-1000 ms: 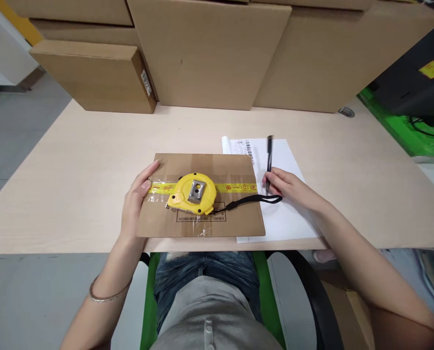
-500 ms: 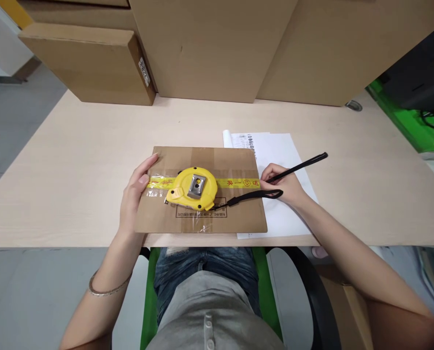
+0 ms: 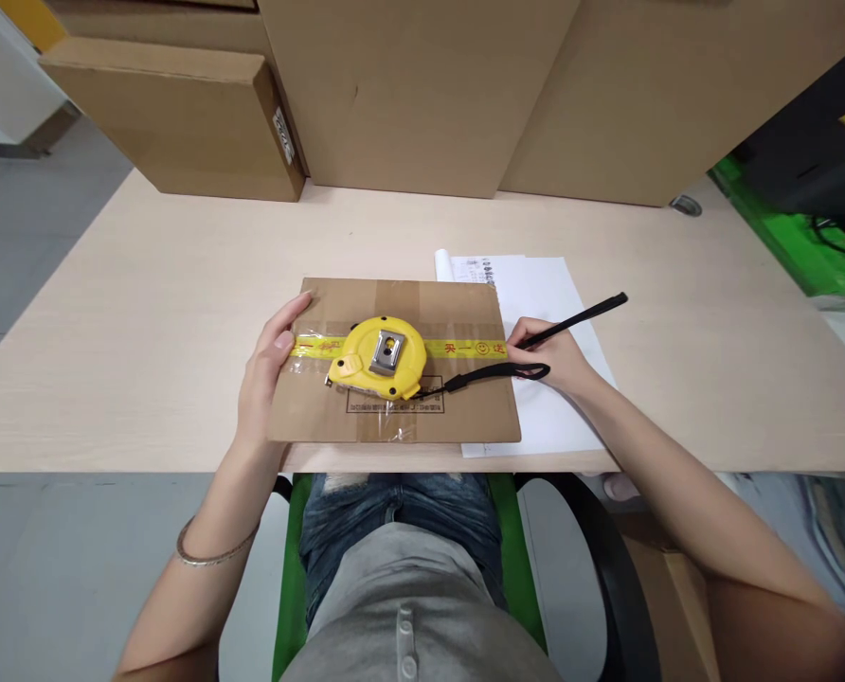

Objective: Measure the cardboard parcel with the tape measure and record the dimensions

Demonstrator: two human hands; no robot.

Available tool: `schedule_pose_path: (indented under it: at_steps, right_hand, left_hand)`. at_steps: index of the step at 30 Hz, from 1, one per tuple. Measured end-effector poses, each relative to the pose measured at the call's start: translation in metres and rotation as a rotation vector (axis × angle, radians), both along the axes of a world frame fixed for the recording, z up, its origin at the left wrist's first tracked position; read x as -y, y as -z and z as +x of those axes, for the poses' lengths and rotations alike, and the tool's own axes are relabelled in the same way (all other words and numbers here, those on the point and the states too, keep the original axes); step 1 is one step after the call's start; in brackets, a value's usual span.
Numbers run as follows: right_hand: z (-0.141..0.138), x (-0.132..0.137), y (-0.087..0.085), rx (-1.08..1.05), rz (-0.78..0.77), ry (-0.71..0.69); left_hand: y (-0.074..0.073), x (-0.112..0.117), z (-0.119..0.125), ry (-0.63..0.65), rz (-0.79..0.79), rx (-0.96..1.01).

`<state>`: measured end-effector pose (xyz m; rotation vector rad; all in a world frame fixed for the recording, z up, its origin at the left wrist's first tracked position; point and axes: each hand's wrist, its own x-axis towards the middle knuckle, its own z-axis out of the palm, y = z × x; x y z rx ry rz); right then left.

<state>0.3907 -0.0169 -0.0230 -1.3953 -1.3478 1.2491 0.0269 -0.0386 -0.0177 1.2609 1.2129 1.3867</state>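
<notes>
A flat brown cardboard box [image 3: 309, 407], bound with yellow printed tape [image 3: 465, 349], lies in front of me over part of a white sheet of paper [image 3: 543, 417]. My left hand [image 3: 266, 365] grips its left side, thumb on top and fingers along the edge. On the box rests a yellow tape measure [image 3: 409, 355] with its metal clip facing up. Its black wrist strap [image 3: 497, 374] trails right past the box edge. My right hand [image 3: 547, 355] is closed around a slim black pen [image 3: 585, 319], beside the box's right edge and over the paper.
Large cardboard boxes [image 3: 422, 104] stand along the back of the table [image 3: 145, 332], with a smaller carton [image 3: 173, 123] at the left. Farther right is a green surface [image 3: 784, 227] with dark equipment. The table's front edge runs close to my lap.
The view has shifted slightly, so the box, tape measure and hands appear a little higher. The pen's angle has changed slightly. Both hands keep their holds.
</notes>
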Motion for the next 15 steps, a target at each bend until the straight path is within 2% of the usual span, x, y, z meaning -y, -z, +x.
schedule_pose_path:
  at_steps: [15]
  right_hand:
    - [0.0021,0.0019,0.0068,-0.016,0.009,-0.026]
  left_hand:
    - [0.0010,0.0001,0.0007,0.009,0.013,0.021]
